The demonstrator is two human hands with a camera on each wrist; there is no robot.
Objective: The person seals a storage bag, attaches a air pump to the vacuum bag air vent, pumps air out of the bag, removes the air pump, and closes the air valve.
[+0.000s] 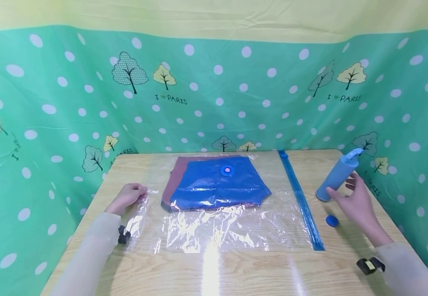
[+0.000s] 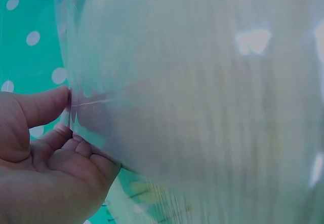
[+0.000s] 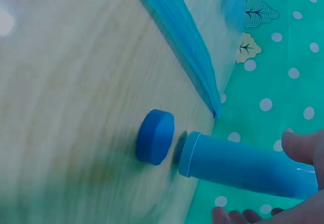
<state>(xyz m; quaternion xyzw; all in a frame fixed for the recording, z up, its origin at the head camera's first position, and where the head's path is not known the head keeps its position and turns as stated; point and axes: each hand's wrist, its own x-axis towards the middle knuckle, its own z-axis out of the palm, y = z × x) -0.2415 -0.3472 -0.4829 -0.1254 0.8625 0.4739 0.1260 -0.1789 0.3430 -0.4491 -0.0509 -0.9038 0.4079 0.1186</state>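
Observation:
A clear vacuum storage bag (image 1: 214, 230) lies flat on the table with folded blue cloth (image 1: 214, 185) and dusky-pink cloth (image 1: 174, 176) inside. On it is a round blue valve (image 1: 227, 170) with a pink centre. My left hand (image 1: 128, 196) pinches the bag's left edge between thumb and fingers; the left wrist view shows the film (image 2: 202, 82) pulled taut. At the right, a blue hand pump (image 1: 337, 176) stands on the table. Around it my right hand (image 1: 356, 203) is spread, thumb near one side and fingers apart from the pump in the right wrist view.
A blue strip with a zip seal (image 1: 300, 201) runs along the bag's right side. Between that strip and my right hand lies a round blue cap (image 1: 332, 220). Behind the wooden table (image 1: 162, 271) hangs a green dotted curtain (image 1: 199, 107).

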